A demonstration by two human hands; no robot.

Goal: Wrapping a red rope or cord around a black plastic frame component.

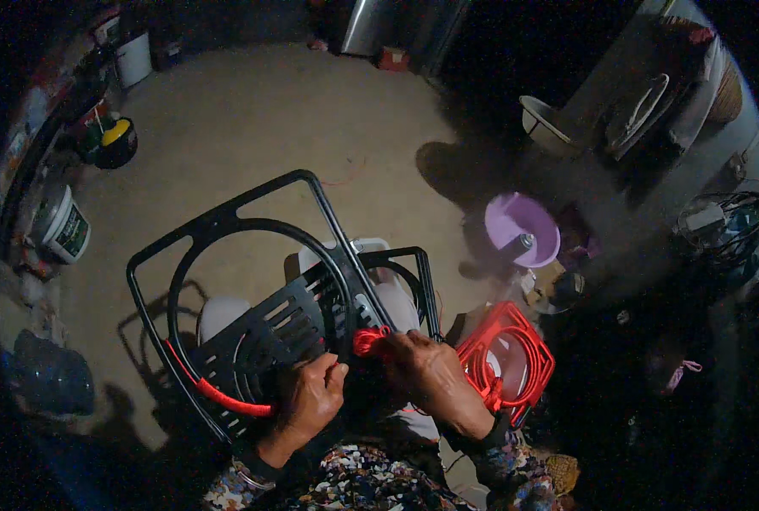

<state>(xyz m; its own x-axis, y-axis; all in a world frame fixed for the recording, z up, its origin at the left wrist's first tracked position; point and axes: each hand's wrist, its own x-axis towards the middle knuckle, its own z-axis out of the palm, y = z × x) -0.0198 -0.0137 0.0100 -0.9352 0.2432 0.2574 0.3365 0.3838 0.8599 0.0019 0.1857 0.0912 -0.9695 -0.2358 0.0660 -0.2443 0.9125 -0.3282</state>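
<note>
A black frame [311, 189] with a round inner ring [173, 289] and a slatted panel [287, 319] lies tilted across my lap. Red cord is wound tightly round the ring's lower left [235, 404], up to my left hand [316, 393]. That hand is closed over the ring, with its fingers curled in; any cord inside them is hidden. My right hand [431, 375] pinches a looped bundle of red cord [369, 341] beside the frame's right bar. To its right rests a second frame wound in red cord [506, 362].
A purple basin [529, 223] with a can-like object inside stands at the right. At the left are a white bucket [63, 226] and a dark pot with something yellow [115, 143]. A pale basin [543, 123] leans farther back. Dark clutter lines the right side.
</note>
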